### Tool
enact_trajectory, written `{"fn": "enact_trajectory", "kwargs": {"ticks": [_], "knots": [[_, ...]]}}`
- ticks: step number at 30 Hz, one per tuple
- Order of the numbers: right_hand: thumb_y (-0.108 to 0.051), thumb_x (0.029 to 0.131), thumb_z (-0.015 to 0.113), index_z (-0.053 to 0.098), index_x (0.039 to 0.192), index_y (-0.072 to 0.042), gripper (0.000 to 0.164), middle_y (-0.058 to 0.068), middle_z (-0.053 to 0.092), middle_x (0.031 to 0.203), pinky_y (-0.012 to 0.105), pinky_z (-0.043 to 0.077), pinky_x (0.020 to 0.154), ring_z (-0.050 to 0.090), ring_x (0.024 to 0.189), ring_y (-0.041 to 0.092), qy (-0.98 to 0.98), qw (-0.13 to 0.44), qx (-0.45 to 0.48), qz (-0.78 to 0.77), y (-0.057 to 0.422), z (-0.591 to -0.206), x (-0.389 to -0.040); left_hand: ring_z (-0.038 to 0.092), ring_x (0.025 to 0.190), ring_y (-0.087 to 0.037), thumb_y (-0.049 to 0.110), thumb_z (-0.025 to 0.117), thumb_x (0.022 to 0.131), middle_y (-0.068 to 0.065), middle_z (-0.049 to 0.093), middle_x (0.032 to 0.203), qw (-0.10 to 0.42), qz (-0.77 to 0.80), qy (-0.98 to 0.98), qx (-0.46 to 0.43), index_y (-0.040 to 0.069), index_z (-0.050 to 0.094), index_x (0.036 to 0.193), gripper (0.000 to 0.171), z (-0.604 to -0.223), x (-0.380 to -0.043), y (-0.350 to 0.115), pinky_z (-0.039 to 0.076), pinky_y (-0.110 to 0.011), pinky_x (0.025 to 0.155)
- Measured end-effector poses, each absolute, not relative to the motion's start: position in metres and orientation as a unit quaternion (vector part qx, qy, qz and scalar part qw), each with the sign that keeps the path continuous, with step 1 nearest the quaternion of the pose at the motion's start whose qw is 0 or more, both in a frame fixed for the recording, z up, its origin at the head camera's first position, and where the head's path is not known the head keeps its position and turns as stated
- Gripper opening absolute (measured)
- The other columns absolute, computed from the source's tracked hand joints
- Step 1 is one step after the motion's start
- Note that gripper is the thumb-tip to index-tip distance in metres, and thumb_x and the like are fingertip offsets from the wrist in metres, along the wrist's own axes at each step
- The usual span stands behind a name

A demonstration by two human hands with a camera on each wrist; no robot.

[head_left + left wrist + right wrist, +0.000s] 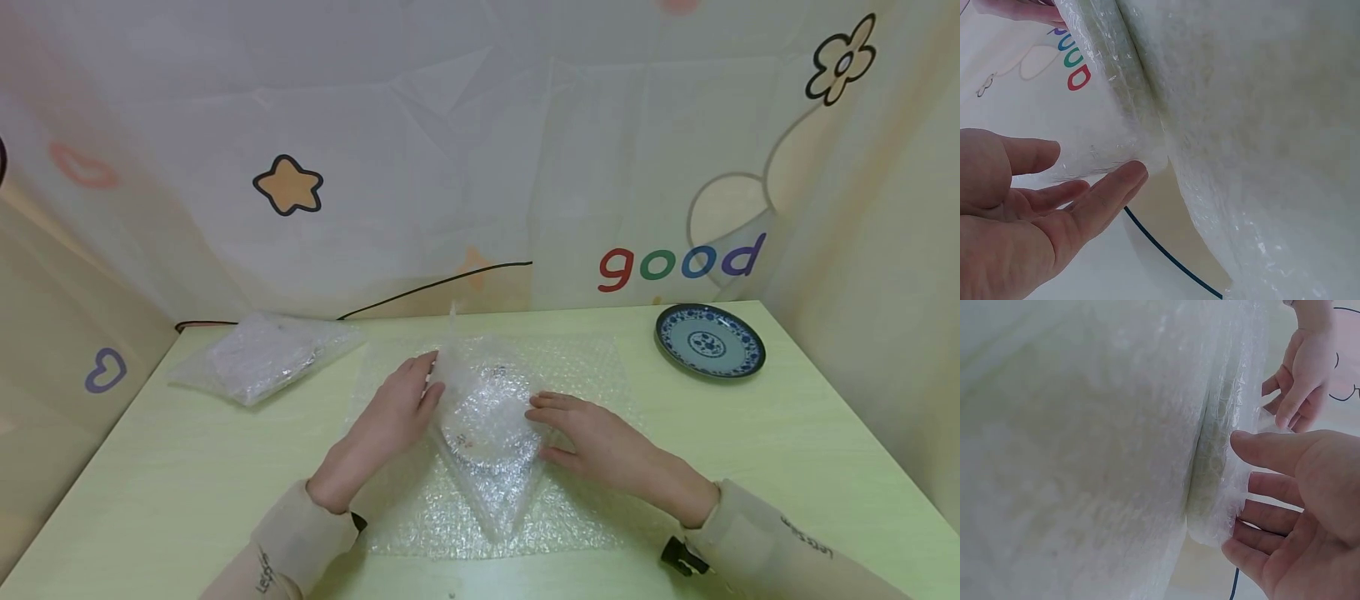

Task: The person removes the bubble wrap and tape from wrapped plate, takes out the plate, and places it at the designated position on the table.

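A round, plate-like thing with small dark and reddish marks lies at the table's middle, seen hazily through folded bubble wrap [495,417]. Its wrap comes to a point toward the near edge, and a thin corner stands up at the far left. Beneath it spreads a flat bubble wrap sheet [420,525]. My left hand [397,400] is at the folded bundle's left side, thumb and fingers apart, fingertips against the wrap [1116,94]. On the opposite side, my right hand [600,437] touches the bundle's edge with extended fingers; its thumb [1266,450] lies near the wrap.
At the back left lies another bundle in bubble wrap [262,354]. A blue patterned plate [708,342] with a dark rim sits at the back right. Behind the table [795,467] hangs a printed curtain [450,167].
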State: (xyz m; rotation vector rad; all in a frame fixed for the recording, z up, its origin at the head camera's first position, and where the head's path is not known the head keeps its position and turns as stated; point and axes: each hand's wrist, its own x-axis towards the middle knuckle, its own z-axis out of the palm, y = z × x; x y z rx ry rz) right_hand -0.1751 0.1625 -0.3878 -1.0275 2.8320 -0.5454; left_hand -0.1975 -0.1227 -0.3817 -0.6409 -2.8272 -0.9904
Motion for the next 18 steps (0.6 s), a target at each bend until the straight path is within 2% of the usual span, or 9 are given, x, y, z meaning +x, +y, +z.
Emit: {"fn": "enact_trajectory", "kwargs": {"ticks": [7,18], "knots": [[-0.017,0.093,0.078,0.064,0.136,-0.001,0.048,0.018,0.054,0.148,0.052,0.041,0.110,0.049,0.138,0.036,0.925,0.040,-0.331,-0.181,0.161,-0.388,-0.175,0.064,0.110,-0.041,0.006,0.054,0.107,-0.035,0.054,0.132,0.024,-0.343,-0.919,-0.190,-0.017,0.038,0.147,0.049,-0.381,-0.200,-0.127,0.056,-0.048,0.091],[-0.017,0.093,0.079,0.064,0.135,-0.002,0.047,0.018,0.055,0.147,0.051,0.042,0.110,0.050,0.137,0.036,0.924,0.032,-0.334,-0.183,0.162,-0.389,-0.174,0.065,0.111,-0.043,0.009,0.053,0.108,-0.036,0.054,0.132,0.004,-0.344,-0.926,-0.157,-0.020,0.036,0.145,0.050,-0.378,-0.203,-0.136,0.056,-0.049,0.091]]}}
